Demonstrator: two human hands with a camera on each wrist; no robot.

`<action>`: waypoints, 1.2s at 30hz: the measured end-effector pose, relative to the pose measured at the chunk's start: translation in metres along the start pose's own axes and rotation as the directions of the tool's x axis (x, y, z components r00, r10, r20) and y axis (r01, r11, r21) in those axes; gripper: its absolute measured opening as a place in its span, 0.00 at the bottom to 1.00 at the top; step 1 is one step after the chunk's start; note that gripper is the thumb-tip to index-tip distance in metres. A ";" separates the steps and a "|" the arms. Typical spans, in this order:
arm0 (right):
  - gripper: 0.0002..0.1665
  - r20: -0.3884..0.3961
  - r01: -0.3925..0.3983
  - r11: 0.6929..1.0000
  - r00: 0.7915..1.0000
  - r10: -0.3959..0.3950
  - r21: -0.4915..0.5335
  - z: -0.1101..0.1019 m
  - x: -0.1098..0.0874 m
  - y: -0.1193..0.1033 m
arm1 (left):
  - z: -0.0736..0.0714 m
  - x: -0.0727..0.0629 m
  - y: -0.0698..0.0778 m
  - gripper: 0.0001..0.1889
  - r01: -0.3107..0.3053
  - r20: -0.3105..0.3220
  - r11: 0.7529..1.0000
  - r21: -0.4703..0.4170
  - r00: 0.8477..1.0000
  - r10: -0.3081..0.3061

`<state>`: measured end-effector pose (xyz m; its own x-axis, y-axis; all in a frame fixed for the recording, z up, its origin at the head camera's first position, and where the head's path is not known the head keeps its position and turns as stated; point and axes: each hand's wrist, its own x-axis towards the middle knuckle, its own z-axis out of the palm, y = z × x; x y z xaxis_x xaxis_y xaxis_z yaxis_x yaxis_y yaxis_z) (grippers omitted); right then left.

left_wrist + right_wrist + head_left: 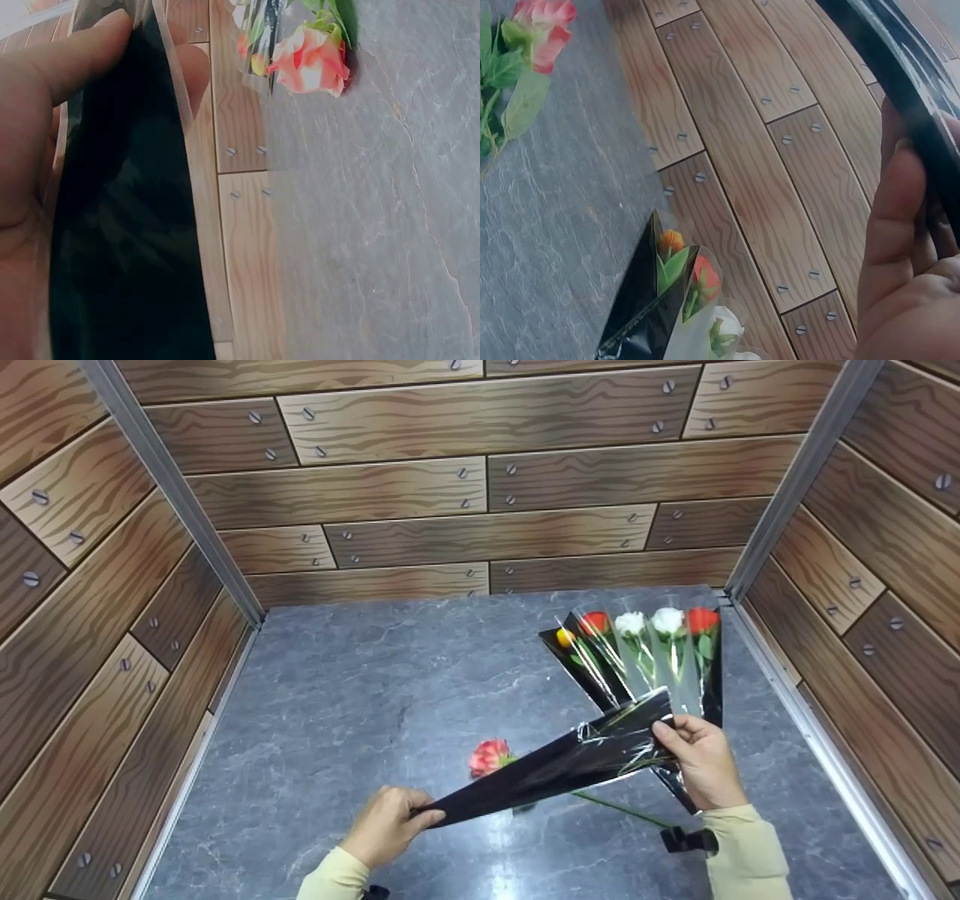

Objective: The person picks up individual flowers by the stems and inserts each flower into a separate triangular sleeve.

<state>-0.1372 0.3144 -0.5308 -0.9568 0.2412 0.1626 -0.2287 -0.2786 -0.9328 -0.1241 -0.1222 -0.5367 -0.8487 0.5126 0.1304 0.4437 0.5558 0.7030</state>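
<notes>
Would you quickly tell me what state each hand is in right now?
Left hand: pinching the narrow end of the black sleeve.
Right hand: gripping the sleeve's wide end.

A grey marbled surface point(337, 697) carries the items. Wood-pattern panels point(480, 480) with printed screw heads enclose it at the back and on both sides. Metal corner posts point(169, 487) stand at the rear left and rear right.

Four wrapped flowers point(645, 660) lie fanned at the rear right of the surface, each in a sleeve with a clear front and black back. From left to right the blooms are orange point(565, 637), red point(594, 622), white point(630, 622), white point(667, 619) and red point(703, 619). The sleeves overlap at their lower ends.
</notes>
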 end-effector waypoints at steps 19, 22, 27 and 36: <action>0.06 -0.131 0.026 0.979 0.990 -0.053 -0.200 0.005 -0.001 0.002 | 0.008 -0.001 -0.008 0.15 -0.051 -0.107 0.935 0.350 0.990 0.094; 0.06 -0.158 0.046 0.979 0.984 -0.078 -0.199 0.011 -0.001 0.006 | 0.013 0.000 -0.010 0.17 -0.003 -0.146 0.885 0.466 0.986 0.080; 0.07 -0.186 0.112 0.964 0.970 -0.159 -0.242 0.026 -0.005 0.007 | 0.021 0.001 -0.010 0.22 0.126 -0.194 0.816 0.564 0.981 -0.017; 0.08 -0.126 0.236 0.937 0.953 -0.275 -0.257 0.049 -0.015 0.004 | 0.041 0.020 0.010 0.27 0.099 -0.300 0.932 0.349 0.954 0.012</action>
<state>-0.1323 0.2638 -0.5216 -0.8266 0.4236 0.3706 -0.3938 0.0352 -0.9185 -0.1249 -0.0792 -0.5555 -0.8907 0.2987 0.3426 0.4303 0.7971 0.4237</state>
